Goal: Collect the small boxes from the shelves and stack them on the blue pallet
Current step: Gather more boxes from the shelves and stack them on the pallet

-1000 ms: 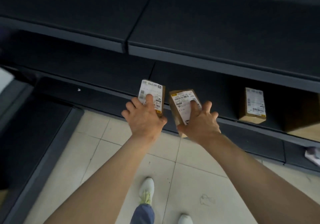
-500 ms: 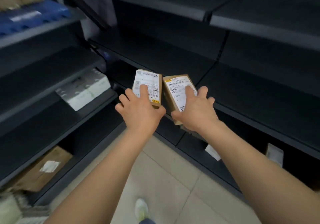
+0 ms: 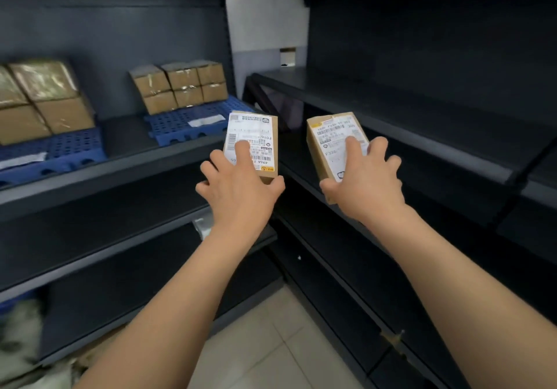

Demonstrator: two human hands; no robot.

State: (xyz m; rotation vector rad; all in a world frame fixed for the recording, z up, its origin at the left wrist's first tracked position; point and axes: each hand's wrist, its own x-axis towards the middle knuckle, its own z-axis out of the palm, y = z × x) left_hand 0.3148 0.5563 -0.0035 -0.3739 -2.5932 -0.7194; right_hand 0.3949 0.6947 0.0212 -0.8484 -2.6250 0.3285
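Note:
My left hand (image 3: 238,189) grips a small brown box with a white shipping label (image 3: 256,131), held up in front of the shelf corner. My right hand (image 3: 366,185) grips a second labelled small box (image 3: 328,135), a little apart from the first. A blue pallet (image 3: 184,120) lies on the left shelf just beyond my left hand, with several taped brown boxes (image 3: 180,85) stacked at its back and a white paper slip on its front. A second blue pallet (image 3: 60,150) at far left carries larger brown boxes (image 3: 45,99).
Dark metal shelves (image 3: 391,111) run along the right and meet the left shelving in a corner. A white wall panel (image 3: 265,21) shows behind the corner. Light floor tiles (image 3: 271,343) lie below. Crumpled wrapping (image 3: 21,343) sits at the lower left.
The view has swung left and upward from the lower right shelves to the corner. Both hands carried their boxes along, now spread further apart and nearer the blue pallet.

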